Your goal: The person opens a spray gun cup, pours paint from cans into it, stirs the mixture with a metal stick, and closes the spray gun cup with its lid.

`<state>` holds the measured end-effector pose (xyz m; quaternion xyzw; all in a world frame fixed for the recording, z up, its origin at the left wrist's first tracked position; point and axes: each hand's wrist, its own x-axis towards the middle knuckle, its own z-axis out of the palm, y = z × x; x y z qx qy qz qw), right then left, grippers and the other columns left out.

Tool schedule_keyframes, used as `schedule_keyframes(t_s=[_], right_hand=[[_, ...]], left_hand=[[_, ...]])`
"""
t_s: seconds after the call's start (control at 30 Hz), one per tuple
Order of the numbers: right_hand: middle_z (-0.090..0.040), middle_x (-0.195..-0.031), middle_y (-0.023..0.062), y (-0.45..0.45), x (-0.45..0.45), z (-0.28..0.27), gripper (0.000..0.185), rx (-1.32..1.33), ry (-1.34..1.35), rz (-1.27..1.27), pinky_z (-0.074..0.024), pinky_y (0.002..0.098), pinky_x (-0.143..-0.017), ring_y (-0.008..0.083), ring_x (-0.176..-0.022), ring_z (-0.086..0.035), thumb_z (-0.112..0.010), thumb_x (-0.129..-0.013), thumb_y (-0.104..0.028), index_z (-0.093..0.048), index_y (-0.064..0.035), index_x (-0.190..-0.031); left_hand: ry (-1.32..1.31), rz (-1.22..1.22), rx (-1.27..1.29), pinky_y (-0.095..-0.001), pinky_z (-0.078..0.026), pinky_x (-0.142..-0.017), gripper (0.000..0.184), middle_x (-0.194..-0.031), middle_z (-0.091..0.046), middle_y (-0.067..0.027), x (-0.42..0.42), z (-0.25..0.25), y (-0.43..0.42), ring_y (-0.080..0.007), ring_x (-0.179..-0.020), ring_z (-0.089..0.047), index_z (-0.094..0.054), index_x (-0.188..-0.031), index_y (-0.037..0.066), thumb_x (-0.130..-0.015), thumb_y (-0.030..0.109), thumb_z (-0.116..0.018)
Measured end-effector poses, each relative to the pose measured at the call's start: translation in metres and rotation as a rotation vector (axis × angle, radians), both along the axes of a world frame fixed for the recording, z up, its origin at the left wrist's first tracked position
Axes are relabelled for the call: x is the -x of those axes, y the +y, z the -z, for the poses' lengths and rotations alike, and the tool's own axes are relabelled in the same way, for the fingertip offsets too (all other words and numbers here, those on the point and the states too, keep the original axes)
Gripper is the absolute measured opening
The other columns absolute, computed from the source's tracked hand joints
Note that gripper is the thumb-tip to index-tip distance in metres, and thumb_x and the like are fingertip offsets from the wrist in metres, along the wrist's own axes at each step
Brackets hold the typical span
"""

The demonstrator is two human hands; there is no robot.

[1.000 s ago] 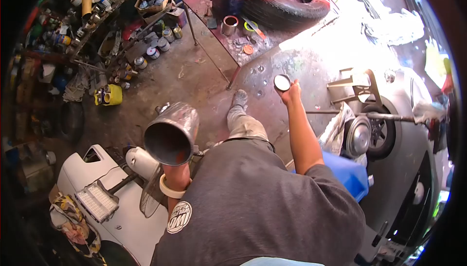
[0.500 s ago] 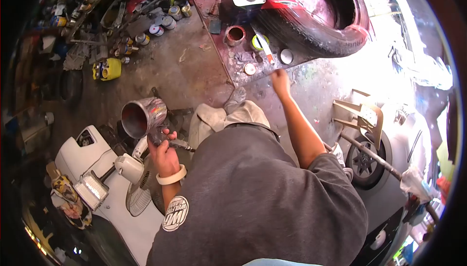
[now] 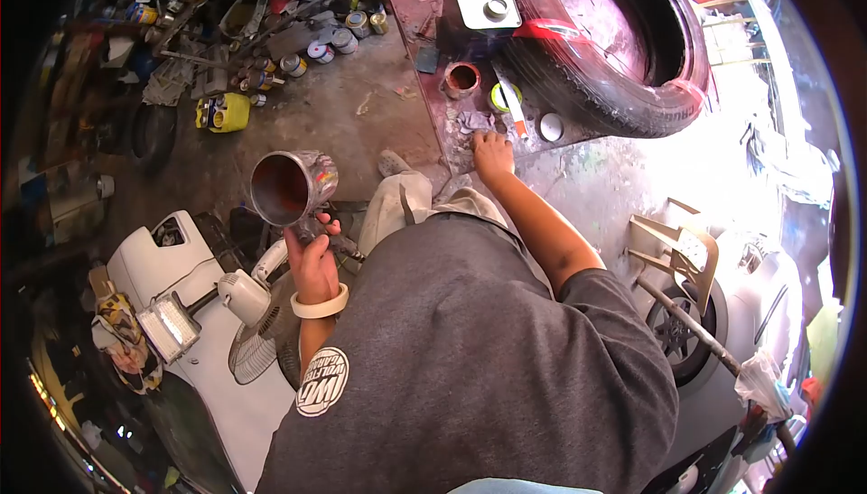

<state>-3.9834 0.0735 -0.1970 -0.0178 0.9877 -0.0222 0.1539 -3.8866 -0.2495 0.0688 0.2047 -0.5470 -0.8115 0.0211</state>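
A counter (image 3: pixel 421 8) lies far, right of centre, carrying a tyre (image 3: pixel 596 88) and, left of that, a rectangular tin (image 3: pixel 483 20). Near left, a spray gun (image 3: pixel 300 190) sits in the left hand (image 3: pixel 313 264), fingers closed round it. The right hand (image 3: pixel 493 153) bends its fingers over the counter's near edge; whether they grip anything cannot be told. Beyond: an open can (image 3: pixel 461 88), a scraper (image 3: pixel 511 104), a round lid (image 3: pixel 551 126).

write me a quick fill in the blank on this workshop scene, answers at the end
1. The left hand holds up the metal cup; the tire is nearer the ____ hand.
2. The right hand wears no pale wristband; that is on the ____ wrist.
3. The plastic jug on the floor is ____.

Missing words: right; left; yellow.
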Motion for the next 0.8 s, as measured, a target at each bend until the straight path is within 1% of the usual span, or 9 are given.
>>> schedule_keyframes(t_s=[0.07,0.17,0.2,0.23,0.3,0.33,0.43,0.63,0.8], right_hand=[[-0.061,-0.122,0.0172,0.005,-0.005,0.003,0.044,0.022,0.018,0.034,-0.0487,0.0536,-0.094,0.0365,-0.113,-0.061,-0.059,-0.091,-0.026,-0.056,-0.0085,-0.131],[-0.061,-0.121,0.0174,-0.005,-0.008,-0.074,0.047,0.103,-0.092,0.142,-0.0483,0.0546,-0.094,0.0386,-0.113,-0.061,-0.063,-0.087,-0.031,-0.058,-0.0100,-0.129],[-0.061,-0.118,0.0188,-0.003,-0.005,-0.080,0.050,0.168,-0.067,0.156,-0.0482,0.0543,-0.093,0.0395,-0.111,-0.061,-0.068,-0.083,-0.032,-0.058,-0.0101,-0.127],[-0.061,-0.118,0.0184,-0.003,0.003,-0.084,0.047,0.302,0.085,0.163,-0.0477,0.0539,-0.094,0.0394,-0.111,-0.060,-0.069,-0.083,-0.031,-0.059,-0.0096,-0.123],[-0.061,-0.118,0.0176,-0.003,0.027,-0.091,0.040,0.572,0.383,0.182,-0.0467,0.0530,-0.096,0.0394,-0.112,-0.060,-0.072,-0.081,-0.029,-0.061,-0.0086,-0.114],[-0.061,-0.117,0.0172,-0.001,0.047,-0.088,0.042,0.703,0.404,0.196,-0.0462,0.0514,-0.095,0.0386,-0.112,-0.059,-0.075,-0.080,-0.028,-0.059,-0.0044,-0.110],[-0.061,-0.118,0.0171,-0.005,0.095,-0.073,0.041,0.763,0.593,0.233,-0.0461,0.0508,-0.093,0.0392,-0.112,-0.058,-0.077,-0.080,-0.026,-0.058,-0.0025,-0.108],[-0.063,-0.123,0.0166,-0.009,0.117,-0.036,0.043,0.659,0.649,0.224,-0.0457,0.0504,-0.095,0.0387,-0.113,-0.058,-0.078,-0.080,-0.027,-0.059,-0.0034,-0.110],[-0.062,-0.135,0.0112,-0.007,0.109,-0.028,0.040,0.598,0.577,0.180,-0.0442,0.0491,-0.101,0.0357,-0.123,-0.056,-0.078,-0.079,-0.025,-0.061,-0.0045,-0.110]], left_hand=[[-0.002,-0.004,-0.004,-0.0452,-0.044,-0.103,0.064,-0.116,-0.060,-0.0126,-0.001,0.001,-0.003,-0.0217,-0.097,-0.059,-0.042,-0.144,0.003,-0.082,-0.004,-0.054],[-0.013,-0.021,-0.018,-0.0438,-0.045,-0.102,0.065,-0.115,-0.060,-0.0125,-0.005,0.004,-0.004,-0.0218,-0.097,-0.059,-0.042,-0.145,0.003,-0.081,-0.004,-0.054],[-0.018,-0.032,-0.024,-0.0435,-0.045,-0.102,0.066,-0.115,-0.060,-0.0125,-0.005,0.004,-0.004,-0.0218,-0.097,-0.059,-0.042,-0.145,0.003,-0.081,-0.003,-0.055],[-0.024,-0.042,-0.030,-0.0432,-0.045,-0.102,0.066,-0.115,-0.060,-0.0125,-0.006,0.005,-0.004,-0.0219,-0.097,-0.058,-0.042,-0.145,0.003,-0.081,-0.003,-0.055],[-0.021,-0.027,-0.016,-0.0477,-0.043,-0.105,0.065,-0.116,-0.060,-0.0133,-0.010,0.009,-0.006,-0.0226,-0.098,-0.059,-0.042,-0.146,0.003,-0.082,-0.003,-0.052],[-0.019,-0.018,-0.007,-0.0499,-0.042,-0.107,0.064,-0.116,-0.060,-0.0138,-0.010,0.010,-0.006,-0.0230,-0.098,-0.060,-0.042,-0.146,0.003,-0.083,-0.002,-0.051],[-0.030,-0.022,-0.011,-0.0436,-0.045,-0.103,0.065,-0.115,-0.060,-0.0129,-0.012,0.007,-0.005,-0.0222,-0.097,-0.059,-0.042,-0.145,0.001,-0.081,-0.003,-0.055],[-0.042,-0.047,0.014,-0.0450,-0.044,-0.105,0.064,-0.116,-0.061,-0.0144,-0.022,0.003,-0.013,-0.0229,-0.097,-0.060,-0.042,-0.144,0.000,-0.082,-0.002,-0.054],[-0.046,-0.079,0.015,-0.0461,-0.044,-0.105,0.063,-0.117,-0.060,-0.0146,-0.025,0.004,-0.015,-0.0230,-0.097,-0.060,-0.041,-0.144,0.000,-0.082,-0.002,-0.054]])
